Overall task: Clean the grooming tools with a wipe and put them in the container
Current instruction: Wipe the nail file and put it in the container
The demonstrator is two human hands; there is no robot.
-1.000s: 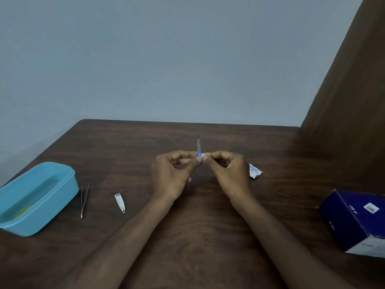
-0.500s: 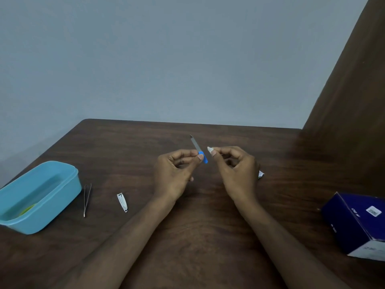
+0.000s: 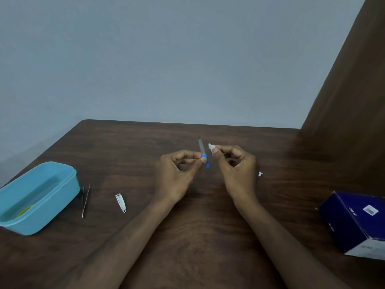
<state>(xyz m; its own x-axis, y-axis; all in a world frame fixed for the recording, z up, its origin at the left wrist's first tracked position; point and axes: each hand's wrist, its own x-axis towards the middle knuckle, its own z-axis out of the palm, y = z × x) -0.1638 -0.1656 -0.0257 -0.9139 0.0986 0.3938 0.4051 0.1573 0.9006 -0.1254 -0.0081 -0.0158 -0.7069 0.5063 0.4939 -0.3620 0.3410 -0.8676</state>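
My left hand [image 3: 177, 174] pinches a nail file [image 3: 202, 150] by its blue handle, with the grey blade pointing up and away. Just right of the blade, my right hand [image 3: 235, 170] pinches a small folded white wipe [image 3: 211, 147] between thumb and forefinger, a little apart from the file. Silver tweezers [image 3: 85, 200] and a small silver nail clipper [image 3: 120, 202] lie on the dark wooden table [image 3: 198, 236] to the left. Beyond them at the left edge stands the open light-blue container [image 3: 62, 197], with something yellow-green inside it.
A dark blue box [image 3: 356, 220] with white labels sits at the right edge of the table. A torn white wrapper [image 3: 260, 174] peeks out behind my right hand. A brown wooden panel [image 3: 350, 90] rises at the right, a grey wall behind.
My hands have drawn apart: the wipe came off the file's handle end and now sits beside the blade. The file stays pinched in my left hand, tilting slightly.
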